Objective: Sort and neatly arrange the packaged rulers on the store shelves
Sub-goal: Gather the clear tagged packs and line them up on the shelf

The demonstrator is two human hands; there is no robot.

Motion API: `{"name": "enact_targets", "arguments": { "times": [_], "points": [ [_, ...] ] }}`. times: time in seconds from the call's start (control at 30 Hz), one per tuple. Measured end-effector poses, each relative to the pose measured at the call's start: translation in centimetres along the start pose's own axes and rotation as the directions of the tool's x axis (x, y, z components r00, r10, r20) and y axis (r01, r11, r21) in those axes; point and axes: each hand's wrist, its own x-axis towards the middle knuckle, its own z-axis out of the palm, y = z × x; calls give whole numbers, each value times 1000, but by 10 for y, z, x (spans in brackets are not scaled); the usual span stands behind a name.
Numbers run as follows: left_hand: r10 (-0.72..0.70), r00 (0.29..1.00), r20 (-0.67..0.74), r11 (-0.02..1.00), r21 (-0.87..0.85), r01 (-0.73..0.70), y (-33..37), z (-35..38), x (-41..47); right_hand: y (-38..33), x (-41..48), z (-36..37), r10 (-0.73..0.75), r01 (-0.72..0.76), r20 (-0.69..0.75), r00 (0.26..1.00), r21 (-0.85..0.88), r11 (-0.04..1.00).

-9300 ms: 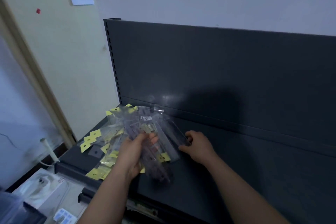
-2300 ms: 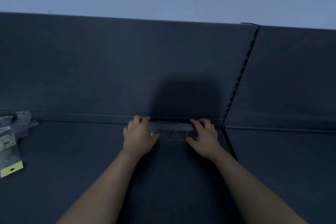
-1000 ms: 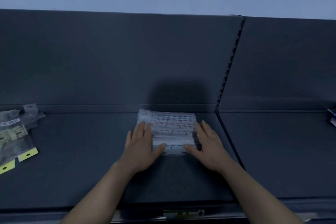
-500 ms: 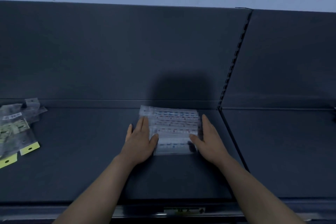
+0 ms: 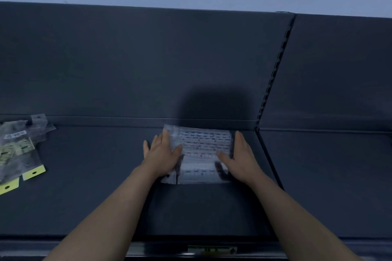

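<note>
Far left of the shelf (image 5: 95, 193): loose packs (image 5: 20, 150) with yellow tabs, overlapping, well apart from my hands. My left hand (image 5: 162, 152) lies flat on the ruler stack's (image 5: 204, 150) left edge, fingers straight and together. The stack lies near the back panel. My right hand (image 5: 241, 159) borders its right edge, fingers straight, thumb on top

Count: you have two hands in view, left hand (image 5: 162, 152) and right hand (image 5: 241, 154). One stack of packaged rulers (image 5: 203, 148); packs within not countable. One loose pile (image 5: 19, 148) far left, two yellow tabs (image 5: 34, 172) showing. Two shelf bays (image 5: 84, 197), one slotted upright (image 5: 273, 74).
</note>
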Motion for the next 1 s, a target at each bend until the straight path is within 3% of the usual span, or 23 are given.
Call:
{"name": "enact_targets", "arguments": {
  "times": [0.5, 0.67, 0.83, 1.0],
  "points": [
    [69, 997, -42, 992, -100, -73, -4, 6, -4, 4, 8, 5, -9, 6, -48, 999, -49, 999],
    [74, 962, -263, 997, 25, -70, -24, -20, -26, -21, 20, 2, -48, 38, -91, 995, -116, 993],
    [6, 897, -441, 994, 102, 44, -65, -55, -60, -91, 30, 47, -227, 226, 24, 974, -246, 942],
    [-154, 829, -538, 965, 99, 244, -141, -91, -89, -164, 28, 113, -356, 388, 155, 922, -323, 863]
  ]
}}
